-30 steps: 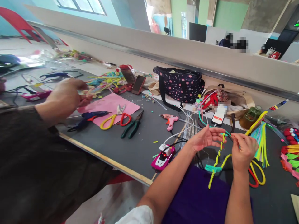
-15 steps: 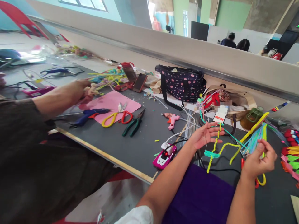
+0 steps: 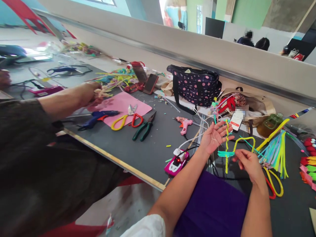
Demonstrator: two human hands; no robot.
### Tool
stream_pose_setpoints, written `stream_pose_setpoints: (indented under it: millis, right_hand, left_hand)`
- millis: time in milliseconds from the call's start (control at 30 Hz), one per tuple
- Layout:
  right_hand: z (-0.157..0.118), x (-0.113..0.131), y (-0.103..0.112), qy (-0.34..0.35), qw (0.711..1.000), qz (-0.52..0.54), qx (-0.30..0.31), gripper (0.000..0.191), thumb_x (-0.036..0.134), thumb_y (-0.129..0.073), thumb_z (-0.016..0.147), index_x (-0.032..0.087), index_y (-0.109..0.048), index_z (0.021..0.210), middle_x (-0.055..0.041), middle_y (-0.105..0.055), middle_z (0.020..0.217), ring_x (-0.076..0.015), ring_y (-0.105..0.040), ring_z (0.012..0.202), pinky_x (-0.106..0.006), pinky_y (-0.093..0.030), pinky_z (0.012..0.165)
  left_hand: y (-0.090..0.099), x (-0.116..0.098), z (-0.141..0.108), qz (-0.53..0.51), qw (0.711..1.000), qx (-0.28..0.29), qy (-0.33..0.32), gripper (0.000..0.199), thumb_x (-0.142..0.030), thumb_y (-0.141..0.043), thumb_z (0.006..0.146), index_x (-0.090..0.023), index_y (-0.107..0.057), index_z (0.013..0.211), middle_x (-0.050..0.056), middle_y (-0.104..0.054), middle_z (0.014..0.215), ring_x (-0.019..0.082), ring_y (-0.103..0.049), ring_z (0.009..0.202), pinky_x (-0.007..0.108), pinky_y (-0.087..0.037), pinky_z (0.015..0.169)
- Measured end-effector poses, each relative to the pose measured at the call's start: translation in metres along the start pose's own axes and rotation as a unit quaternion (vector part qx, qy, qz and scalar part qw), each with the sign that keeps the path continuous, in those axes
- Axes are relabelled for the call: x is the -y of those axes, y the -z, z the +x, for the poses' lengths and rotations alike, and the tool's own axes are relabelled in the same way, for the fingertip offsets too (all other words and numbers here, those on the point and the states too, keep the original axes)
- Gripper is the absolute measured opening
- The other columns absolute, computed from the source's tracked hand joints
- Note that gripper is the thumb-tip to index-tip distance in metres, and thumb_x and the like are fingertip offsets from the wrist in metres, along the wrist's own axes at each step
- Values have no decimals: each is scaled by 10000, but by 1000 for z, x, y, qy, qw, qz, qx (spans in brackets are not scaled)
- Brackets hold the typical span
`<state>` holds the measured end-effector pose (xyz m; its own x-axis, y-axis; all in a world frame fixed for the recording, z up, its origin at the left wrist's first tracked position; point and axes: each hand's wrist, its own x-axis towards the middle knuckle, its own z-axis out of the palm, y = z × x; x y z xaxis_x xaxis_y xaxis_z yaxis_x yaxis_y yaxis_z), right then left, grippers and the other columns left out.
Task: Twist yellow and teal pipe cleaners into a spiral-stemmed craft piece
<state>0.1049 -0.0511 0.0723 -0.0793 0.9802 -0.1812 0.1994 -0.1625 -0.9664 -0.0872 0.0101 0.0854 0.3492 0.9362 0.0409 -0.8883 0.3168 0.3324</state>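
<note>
A twisted yellow pipe cleaner (image 3: 226, 142) with a teal pipe cleaner (image 3: 223, 154) wound across it hangs upright at my left hand (image 3: 214, 137). That palm is turned up, with its fingers stretched out and the top of the yellow twist held among them. My right hand (image 3: 250, 162) has thumb and forefinger pinched at the right end of the teal winding, where a loose yellow strand arches away. Exactly what the fingertips pinch is partly hidden. Beside my right hand lie scissors (image 3: 278, 187) with red and yellow handles and a fanned bundle of pastel pipe cleaners (image 3: 276, 153).
A pink glue gun (image 3: 184, 124), magenta power strip (image 3: 176, 164) and cables lie left of my hands. Behind are a phone (image 3: 236, 120), a patterned bag (image 3: 196, 86) and a bottle (image 3: 270, 125). A co-worker's arm (image 3: 66, 100) reaches over pliers (image 3: 144, 128) and scissors (image 3: 128, 117).
My right hand has moved left and down from beside the pastel bundle to the teal winding. The yellow twist in my left hand now hangs straighter.
</note>
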Motion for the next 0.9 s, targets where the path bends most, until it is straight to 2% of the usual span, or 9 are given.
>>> stream_pose_setpoints:
  millis: [100,200,433,600,733,800,900]
  right_hand:
    - [1,3,-13,-20,996,82,13,447,558,-745,675,156,-660,851,-46,-694,670,-60,-426,381,-168,-216,340]
    - [3,3,-19,-11,992,126,-6,417,517,-784,642,154,-630,777,-25,-670,613,-53,-424,362,-157,-240,314]
    - [7,1,-21,19,987,156,-39,389,474,-803,638,158,-610,759,-12,-668,604,-55,-463,362,-153,-304,307]
    - [7,2,-23,54,983,158,-73,363,468,-786,668,162,-623,775,-9,-672,613,-67,-473,377,-172,-320,314]
    - [8,3,-22,90,974,169,-120,335,457,-769,694,163,-629,772,-10,-672,628,-70,-479,392,-182,-339,329]
    - [8,4,-21,99,969,177,-139,327,449,-765,702,161,-631,779,-9,-667,629,-67,-478,399,-177,-346,337]
    - [9,3,-19,106,964,181,-166,325,446,-761,707,163,-627,793,-5,-661,627,-69,-481,411,-174,-350,341]
  left_hand:
    - [-1,0,0,1,1000,-9,-7,430,-451,-403,955,-118,-617,1125,184,-635,1218,306,-557,1223,563,-404,1025]
    - [-1,1,0,5,1000,-8,-6,435,-456,-420,944,-119,-610,1142,190,-628,1231,310,-548,1233,557,-410,1019]
    - [1,4,0,19,999,29,10,489,-466,-378,950,-101,-598,1191,211,-615,1249,325,-540,1234,557,-429,989]
    - [4,11,1,47,998,29,18,457,-443,-444,923,-101,-625,1166,199,-634,1221,314,-576,1183,507,-444,978]
    - [6,19,1,130,991,2,22,385,-386,-619,824,-108,-681,1083,160,-670,1143,267,-634,1044,382,-490,889]
    - [6,24,-1,196,980,-15,31,355,-323,-716,752,-118,-701,1041,131,-689,1076,218,-650,949,317,-491,832]
    - [6,31,-3,270,960,-18,65,377,-281,-816,654,-135,-713,986,84,-703,933,167,-650,803,280,-480,751]
